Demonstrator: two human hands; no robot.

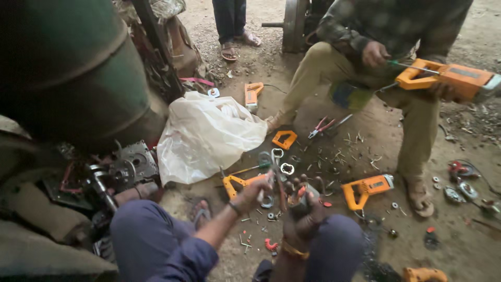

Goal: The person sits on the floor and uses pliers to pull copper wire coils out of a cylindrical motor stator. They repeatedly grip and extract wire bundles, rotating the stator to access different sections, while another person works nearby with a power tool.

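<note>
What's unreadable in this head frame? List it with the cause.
- Part gripped in the right hand: dark and greasy, wrapped by the fingers; kind unclear.
- Thin tool in the left hand: motion-blurred; its tip merges with the parts on the ground.
- Orange power tool held by the seated person: front end cut off by the right edge.
- Second orange tool: cut off by the bottom edge.
- White plastic bag: contents hidden.

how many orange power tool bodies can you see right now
5: one in the seated co-worker's hands, one beside the plastic bag, two on the ground, one at the bottom edge. More may be hidden.
</note>
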